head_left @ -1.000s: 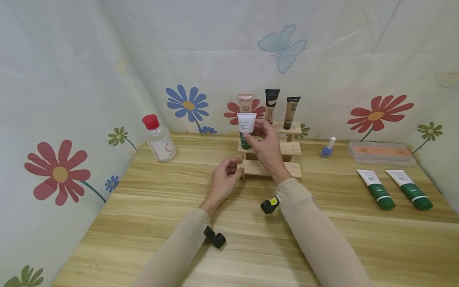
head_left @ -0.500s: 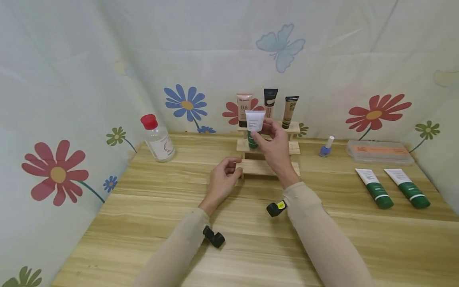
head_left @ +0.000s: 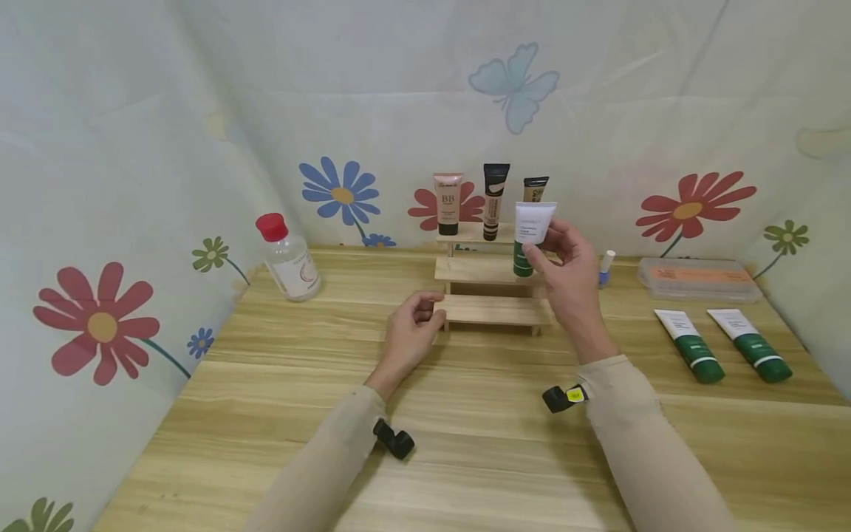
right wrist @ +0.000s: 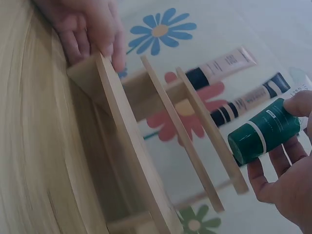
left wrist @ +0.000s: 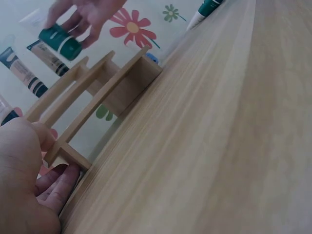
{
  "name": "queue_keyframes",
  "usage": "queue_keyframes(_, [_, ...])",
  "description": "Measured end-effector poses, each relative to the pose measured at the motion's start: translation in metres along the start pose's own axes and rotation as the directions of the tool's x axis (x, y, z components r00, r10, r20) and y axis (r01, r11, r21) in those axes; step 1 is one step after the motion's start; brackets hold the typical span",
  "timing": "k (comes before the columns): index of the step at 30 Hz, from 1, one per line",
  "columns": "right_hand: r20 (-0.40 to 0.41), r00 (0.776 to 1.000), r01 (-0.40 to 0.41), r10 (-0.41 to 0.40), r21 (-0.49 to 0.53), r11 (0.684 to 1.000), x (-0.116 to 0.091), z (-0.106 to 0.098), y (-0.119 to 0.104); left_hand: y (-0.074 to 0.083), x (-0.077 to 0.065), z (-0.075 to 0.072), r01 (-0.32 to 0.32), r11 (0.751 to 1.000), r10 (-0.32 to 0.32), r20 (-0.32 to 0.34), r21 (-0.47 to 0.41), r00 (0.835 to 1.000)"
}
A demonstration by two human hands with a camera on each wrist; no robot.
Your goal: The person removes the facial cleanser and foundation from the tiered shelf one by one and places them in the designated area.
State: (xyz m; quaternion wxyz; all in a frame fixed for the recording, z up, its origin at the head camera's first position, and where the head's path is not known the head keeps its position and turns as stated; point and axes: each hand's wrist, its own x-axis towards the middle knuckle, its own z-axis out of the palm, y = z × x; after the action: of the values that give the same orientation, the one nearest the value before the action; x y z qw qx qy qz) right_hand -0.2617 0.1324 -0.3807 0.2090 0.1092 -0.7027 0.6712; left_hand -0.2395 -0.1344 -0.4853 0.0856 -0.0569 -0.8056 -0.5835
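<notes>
My right hand (head_left: 573, 284) pinches a white and green squeeze tube (head_left: 532, 223) between thumb and fingers. The tube is upright, green cap down, in front of the right end of the wooden three-step stand (head_left: 492, 309); in the left wrist view a gap shows below its cap (left wrist: 68, 48). At the stand's left end, my left hand (head_left: 414, 329) grips the lowest step, its thumb and fingers about the corner in the left wrist view. On the top step stand a pink BB tube (head_left: 448, 203), a black-topped tube (head_left: 493, 201) and a gold-and-black tube (head_left: 535, 190), partly hidden by the held tube.
Two more white and green tubes (head_left: 691, 347) lie at the right of the table. Behind them is a clear plastic case (head_left: 698, 279). A blue nail polish bottle (head_left: 604, 277) is partly behind my right hand. A red-capped bottle (head_left: 289, 262) stands at the left.
My right hand has carried the white and green tube rightward along the stand, from before the BB tube to before the gold-and-black one. The left hand keeps its place on the lowest step.
</notes>
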Motion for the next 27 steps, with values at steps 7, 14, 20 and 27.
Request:
queue_keyframes(7, [-0.089,0.996,0.001,-0.006,-0.06,0.998,-0.005,-0.043,-0.004,0.0,0.0,0.001,0.001,1.0,-0.001,-0.005,-0.007,1.0])
queue_keyframes(14, [-0.117,0.993,-0.007,-0.009,-0.14,0.99,-0.011,-0.082,-0.013,0.002,0.0,0.002,-0.001,1.0,0.0,-0.02,-0.022,1.0])
queue_keyframes(20, [-0.179,0.984,-0.039,0.007,-0.172,0.984,-0.016,-0.112,-0.021,0.003,0.001,0.003,-0.014,1.0,0.013,-0.025,-0.027,1.0])
queue_keyframes(27, [-0.237,0.971,-0.067,0.017,-0.205,0.977,-0.02,-0.136,-0.027,0.001,0.0,0.002,-0.011,1.0,0.011,-0.02,-0.014,1.0])
